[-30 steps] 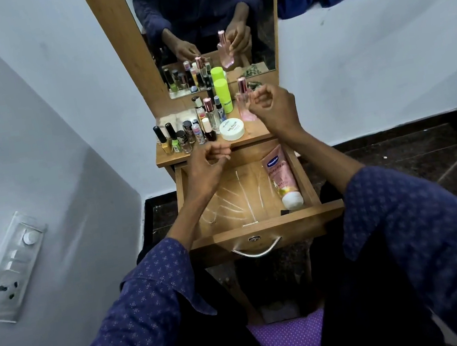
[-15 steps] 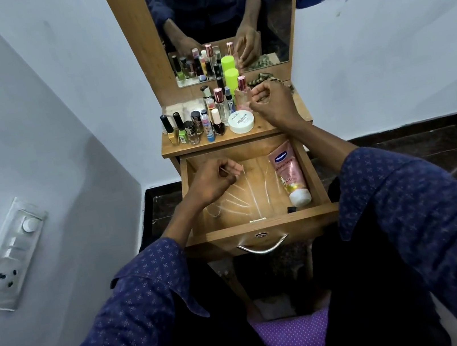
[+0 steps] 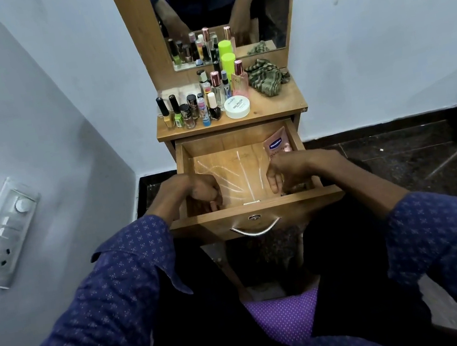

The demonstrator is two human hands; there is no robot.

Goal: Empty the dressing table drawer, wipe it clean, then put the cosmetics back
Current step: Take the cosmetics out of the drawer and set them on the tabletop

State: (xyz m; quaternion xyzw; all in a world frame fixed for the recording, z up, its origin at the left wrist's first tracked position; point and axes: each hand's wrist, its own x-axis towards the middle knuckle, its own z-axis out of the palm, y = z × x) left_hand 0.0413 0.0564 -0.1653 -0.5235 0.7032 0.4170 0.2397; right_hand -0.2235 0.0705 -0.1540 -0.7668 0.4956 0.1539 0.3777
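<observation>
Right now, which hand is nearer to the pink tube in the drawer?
Right. The right hand covers the pink tube's lower part; the left hand is across the drawer, at its left side.

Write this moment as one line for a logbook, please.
stage: emptying drawer | both hands inside | left hand: curled near front | right hand: over pink tube | bottles on tabletop

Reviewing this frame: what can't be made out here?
- Head view: the lower part of the pink tube in the drawer is hidden by the right hand.
- Whether the left hand holds anything: its fingers curl downward, out of sight.
- Small nail polish bottles on the top: labels too small to read.
- Mirror: cut off by the top edge.
</observation>
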